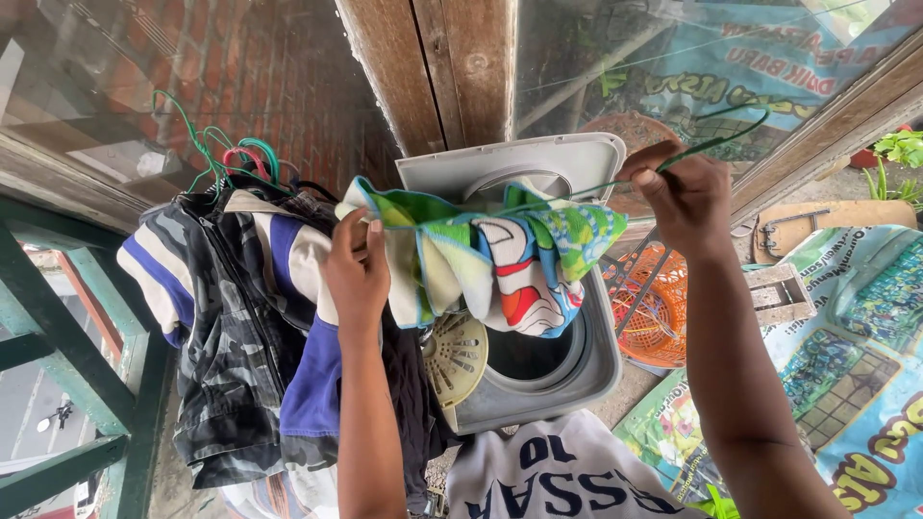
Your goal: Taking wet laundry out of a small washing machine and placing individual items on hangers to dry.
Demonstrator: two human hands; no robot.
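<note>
— Clothes on the far left, what are they?

— Camouflage jacket (223, 356) and a striped blue, white and tan shirt (293, 288), hanging from a bunch of wire hangers (231, 159), green and pink, hooked up by the brick wall (260, 77). A green railing (72, 375) stands further left.

— And the left hand?

— The left hand (356, 264) is raised, fingers closed on the left edge of a colourful printed cloth (500, 259), green, blue, white and red. It sits just beside the hanging shirt.

— Where is that cloth?

— Stretched between the two hands, draped over a thin green wire hanger (711, 144), sagging in the middle. It hangs in front of a grey washing machine (538, 365), whose lid (514, 168) stands open; a cream round filter disc (455, 358) leans at the tub's left rim.

— The right hand?

— The right hand (685, 197) is pinched shut on the green wire, thumb against fingers, above the cloth's right end. Below it an orange plastic basket (657, 312) rests beside the machine, and printed banner sheets (846, 356) cover the ground further right. The wearer's white shirt (558, 471) shows at the bottom.
</note>
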